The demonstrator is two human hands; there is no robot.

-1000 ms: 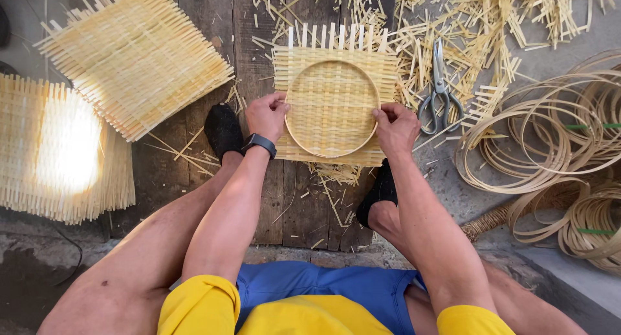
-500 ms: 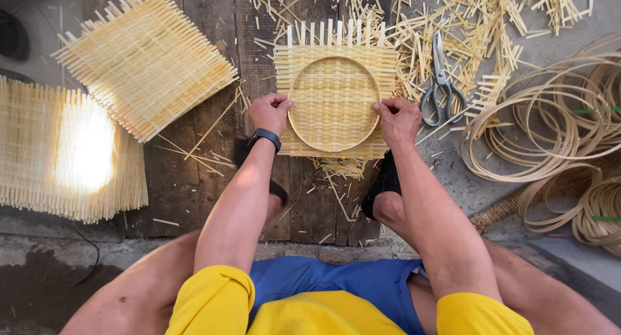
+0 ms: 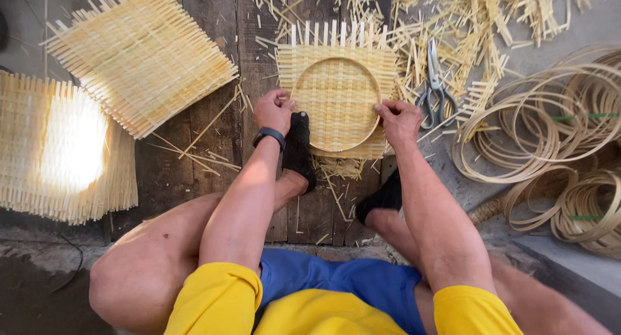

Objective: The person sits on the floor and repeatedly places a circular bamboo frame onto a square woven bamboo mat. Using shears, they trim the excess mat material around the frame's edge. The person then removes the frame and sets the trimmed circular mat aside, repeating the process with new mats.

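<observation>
Weathered wooden planks (image 3: 194,173) made up the floor, littered with bamboo offcuts (image 3: 466,18). On them lay a square woven bamboo mat (image 3: 336,96) with a round bamboo hoop (image 3: 304,125) pressed onto it, held down near its lower edge by the person's black-socked feet. The left hand (image 3: 273,110) pinched the hoop's left rim, fingers curled closed on it; the right hand (image 3: 399,120) gripped the right rim in the same way.

The mat looked light and springy, its thin slats likely to bend readily and to split if creased. The hoop seemed stiffer, so its rim was probably the safest hold, taken at opposite sides.

Scissors (image 3: 435,89) lay just right of the mat. Coiled bamboo strips (image 3: 550,128) sat further right, and two more woven mats (image 3: 139,57) lay well apart to the left.
</observation>
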